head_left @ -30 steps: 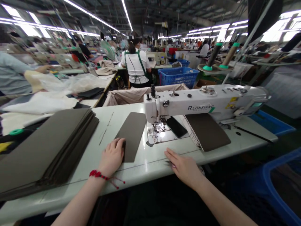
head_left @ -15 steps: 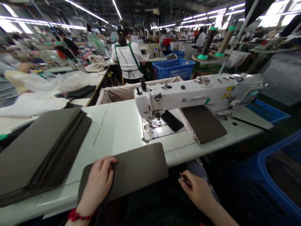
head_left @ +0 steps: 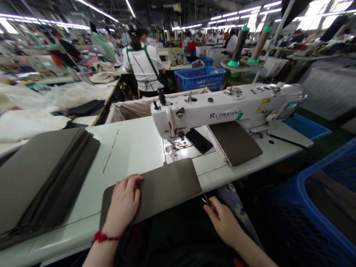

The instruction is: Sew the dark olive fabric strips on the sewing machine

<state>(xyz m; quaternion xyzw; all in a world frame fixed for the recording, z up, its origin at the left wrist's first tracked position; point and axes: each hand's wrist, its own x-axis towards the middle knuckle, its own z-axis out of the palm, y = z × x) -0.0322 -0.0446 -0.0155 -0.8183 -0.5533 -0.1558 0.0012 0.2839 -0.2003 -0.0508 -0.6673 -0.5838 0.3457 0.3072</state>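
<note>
A grey-brown fabric panel (head_left: pixel 169 181) with rounded corners lies along the table's front edge, its near side reaching past the edge. My left hand (head_left: pixel 126 196) rests over the panel's left part with fingers bent, gripping it; the thumb is hidden. In my right hand (head_left: pixel 219 215) is a small pair of thread snips (head_left: pixel 206 200), pinched in closed fingers. The points of the snips are close to the panel's right near corner. Beyond the panel stands a white sewing machine (head_left: pixel 200 111), its needle area above a metal plate.
A thick stack of similar panels (head_left: pixel 41 178) is at the left. Under the machine arm lie a dark phone (head_left: pixel 198 141) and more brown pieces (head_left: pixel 235 142). A blue basket (head_left: pixel 303 193) stands at the right. A person in a white shirt (head_left: pixel 143 66) works ahead.
My right hand has brought the snips closer to the panel's right corner. The panel and my left hand have shifted slightly right, while the whole view has moved a little.
</note>
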